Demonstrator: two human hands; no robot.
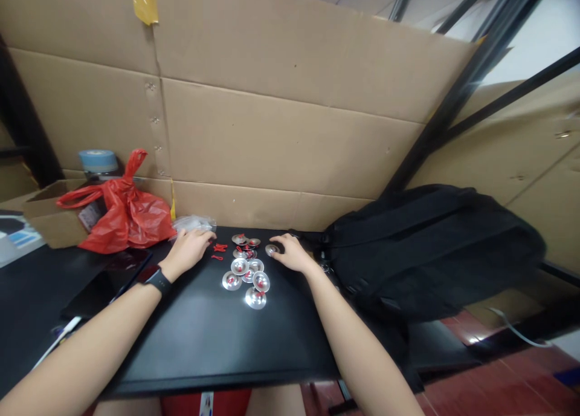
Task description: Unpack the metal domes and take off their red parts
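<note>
Several small silver metal discs (pixel 231 281) with red loops lie in a loose, partly overlapping group on the black table (pixel 217 343). To their left are several small red loops (pixel 219 247). My left hand (pixel 190 248) rests beside these loops, close to a clear plastic bag (pixel 194 224); its fingers are bent and apart, with nothing seen in them. At the right of the group, my right hand (pixel 291 253) has its thumb and a finger around the edge of a single silver disc (pixel 270 250).
A red plastic bag (pixel 131 213), a cardboard box (pixel 54 216) and a blue-lidded jar (pixel 98 161) stand at the left. A dark tablet (pixel 109 280) lies near my left wrist. A black backpack (pixel 430 253) fills the right side. Cardboard (pixel 281 132) stands behind the table.
</note>
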